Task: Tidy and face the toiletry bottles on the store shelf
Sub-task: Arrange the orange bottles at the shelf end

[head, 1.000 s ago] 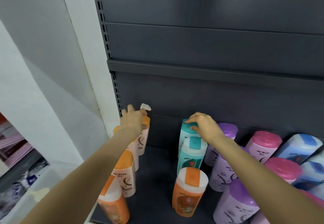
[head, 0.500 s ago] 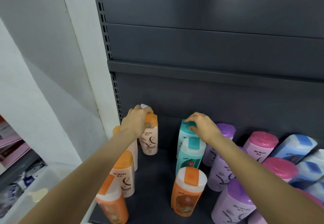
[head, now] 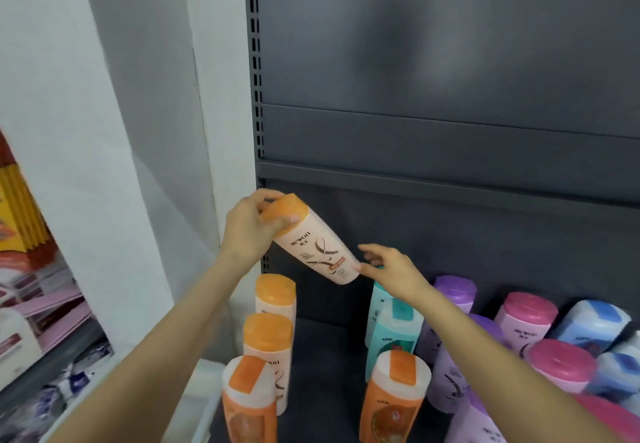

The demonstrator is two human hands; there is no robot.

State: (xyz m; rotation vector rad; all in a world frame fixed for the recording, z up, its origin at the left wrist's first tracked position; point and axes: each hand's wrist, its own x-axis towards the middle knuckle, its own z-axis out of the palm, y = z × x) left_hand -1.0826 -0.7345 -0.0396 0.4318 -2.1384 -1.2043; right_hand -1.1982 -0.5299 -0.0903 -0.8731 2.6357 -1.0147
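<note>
One bottle point(head: 313, 245), cream with an orange cap, is now off the shelf and in the air, tilted with its cap up-left and its base down-right; half a second ago it stood upright at the back of the left row. The left hand point(head: 251, 231) grips it around the cap, fingers curled over the top. The right hand point(head: 391, 267) has left the teal bottle point(head: 379, 300) it was resting on, and its loosely spread fingertips now touch the lifted bottle's base. My guess is that the bottle is being turned so its label faces front before it goes back.

Three orange-capped bottles point(head: 273, 330) stand in a line below the left hand, leaving a gap at the back of that row. An orange bottle with a white top point(head: 393, 397) stands near the front of the middle row, with purple bottles point(head: 450, 338), pink ones point(head: 526, 318) and blue ones point(head: 594, 326) crowded to the right, some leaning. The grey shelf floor point(head: 325, 366) between the rows is narrow, so lowering the bottle could knock its neighbours.
</note>
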